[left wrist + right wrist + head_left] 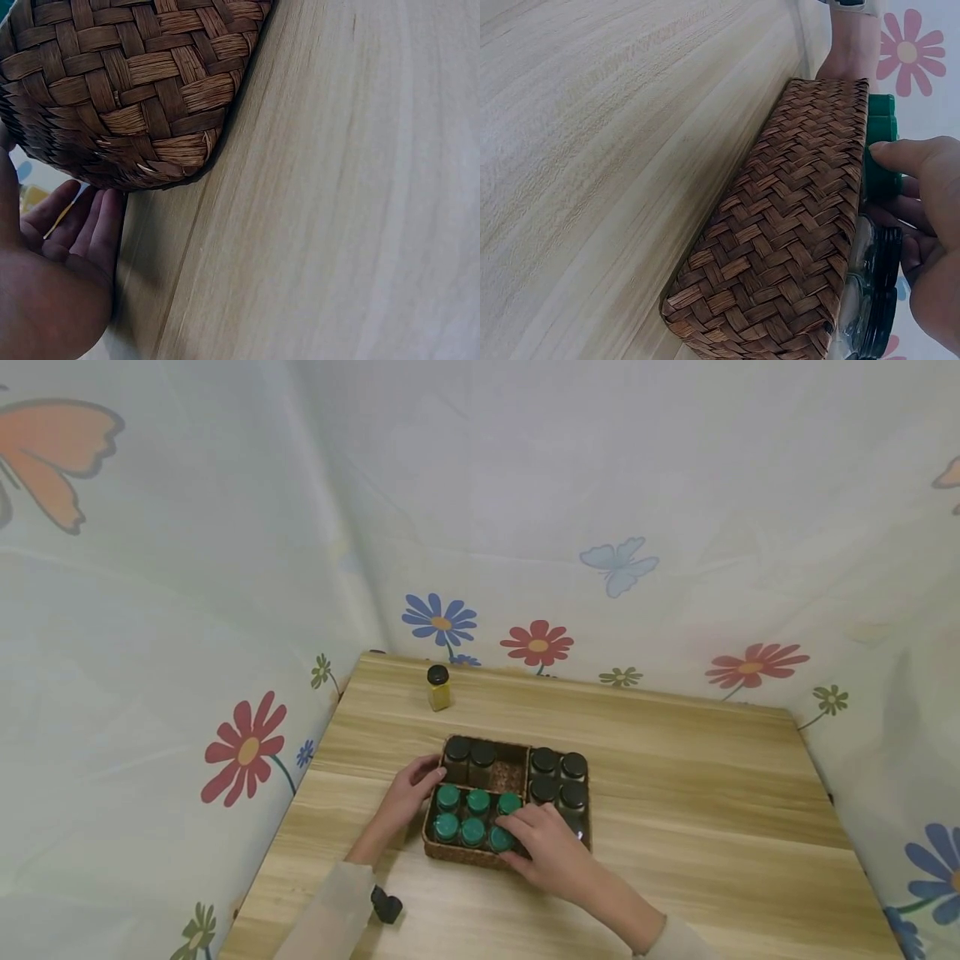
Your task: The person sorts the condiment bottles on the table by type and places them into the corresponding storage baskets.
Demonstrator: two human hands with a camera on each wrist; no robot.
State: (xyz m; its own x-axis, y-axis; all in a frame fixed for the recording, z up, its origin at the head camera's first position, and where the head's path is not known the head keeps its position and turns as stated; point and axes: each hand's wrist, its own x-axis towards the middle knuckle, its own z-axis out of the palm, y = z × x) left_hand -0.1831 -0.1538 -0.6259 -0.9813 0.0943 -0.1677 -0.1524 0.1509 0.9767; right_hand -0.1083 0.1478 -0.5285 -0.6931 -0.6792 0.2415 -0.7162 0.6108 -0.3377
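A brown woven basket with three compartments stands on the table. My left hand holds its left side, thumb at the rim; in the left wrist view its fingers reach to the far corner. With thumb and fingers, my right hand pinches a green-lidded jar at the right end of the front row. That jar's body is hidden by the basket wall. Several other green-lidded jars fill the front compartment. Two black-lidded jars sit in the back left compartment, beside bare basket floor.
Several black-lidded jars occupy the right compartment. Toward the table's back left stands a jar with yellow contents and a black lid. A small black object shows beside the left sleeve. Flower-printed sheeting surrounds the wooden table.
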